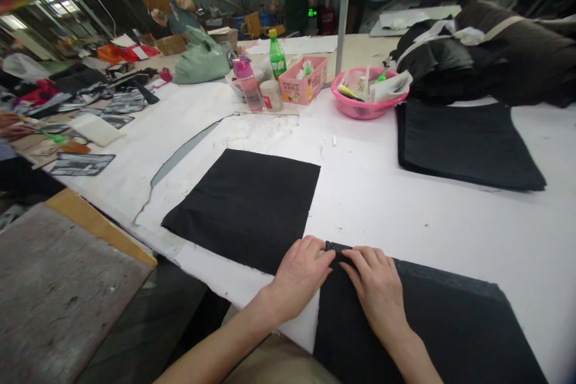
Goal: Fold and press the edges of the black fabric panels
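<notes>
A black fabric panel (pixel 463 330) lies in front of me, with a greyer, speckled strip along its far edge. At the far left corner of that strip, my left hand (pixel 299 279) pinches the cloth between thumb and fingers. My right hand (pixel 378 288) is just beside it, thumb and fingertips closed on the same edge, its palm over the panel. The fingers partly hide the pinched corner. To the left, a second black fabric panel (pixel 252 204) lies flat, its near right corner close to my left hand.
White paper covers the table (pixel 360 204). A stack of black panels (pixel 468 144) sits at right, below dark bundled cloth (pixel 517 54). Behind are a pink basin (pixel 369 109), a pink box (pixel 310 87) and bottles (pixel 276 60). A grey board (pixel 58 288) stands left. Other people work beyond.
</notes>
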Demonstrator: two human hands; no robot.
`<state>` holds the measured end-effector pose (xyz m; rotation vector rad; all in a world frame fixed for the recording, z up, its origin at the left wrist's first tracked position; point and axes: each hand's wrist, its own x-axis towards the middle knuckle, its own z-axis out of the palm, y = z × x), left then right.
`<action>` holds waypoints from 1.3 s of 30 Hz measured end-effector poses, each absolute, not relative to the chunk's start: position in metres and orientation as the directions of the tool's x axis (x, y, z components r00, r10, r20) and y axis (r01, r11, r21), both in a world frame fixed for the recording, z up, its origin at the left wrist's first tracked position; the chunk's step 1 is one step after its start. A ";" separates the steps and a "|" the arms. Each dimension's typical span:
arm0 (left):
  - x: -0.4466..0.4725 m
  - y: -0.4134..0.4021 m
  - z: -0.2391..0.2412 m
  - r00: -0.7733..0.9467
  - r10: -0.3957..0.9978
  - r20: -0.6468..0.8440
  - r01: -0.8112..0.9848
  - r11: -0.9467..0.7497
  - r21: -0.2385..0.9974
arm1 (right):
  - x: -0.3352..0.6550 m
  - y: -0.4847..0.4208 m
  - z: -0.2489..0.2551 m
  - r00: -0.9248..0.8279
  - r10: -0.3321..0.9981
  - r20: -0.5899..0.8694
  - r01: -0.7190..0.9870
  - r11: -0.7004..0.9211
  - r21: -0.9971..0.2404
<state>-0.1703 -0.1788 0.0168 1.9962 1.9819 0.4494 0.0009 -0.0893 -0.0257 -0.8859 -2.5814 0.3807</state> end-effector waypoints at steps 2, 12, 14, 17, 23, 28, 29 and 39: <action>-0.174 -0.166 0.016 -0.009 1.000 0.003 0.937 0.007 0.348 | 0.001 -0.089 -0.027 -0.721 0.631 0.286 0.526 0.767 -0.368; -0.181 -0.157 0.005 -0.026 1.000 -0.003 0.935 0.025 0.355 | 0.002 -0.090 -0.031 -0.671 0.677 0.302 0.536 0.724 -0.434; -0.182 -0.156 0.006 -0.021 1.000 -0.010 0.934 0.023 0.356 | 0.002 -0.089 -0.031 -0.672 0.680 0.293 0.535 0.720 -0.443; -0.183 -0.156 0.007 -0.021 1.000 -0.022 0.938 0.027 0.346 | 0.002 -0.088 -0.031 -0.678 0.679 0.281 0.530 0.717 -0.454; -0.184 -0.155 0.009 -0.019 0.999 -0.031 0.941 0.028 0.336 | 0.002 -0.086 -0.030 -0.677 0.682 0.277 0.489 0.699 -0.522; -0.184 -0.154 0.009 -0.026 0.999 -0.039 0.942 0.038 0.333 | 0.004 -0.087 -0.029 -0.678 0.679 0.281 0.473 0.696 -0.541; -0.184 -0.154 0.009 -0.027 0.999 -0.043 0.940 0.040 0.338 | 0.005 -0.087 -0.030 -0.679 0.676 0.287 0.465 0.698 -0.544; -0.184 -0.150 0.013 -0.098 0.993 0.066 0.804 0.040 0.593 | 0.005 -0.087 -0.029 -0.646 0.685 0.335 0.453 0.698 -0.554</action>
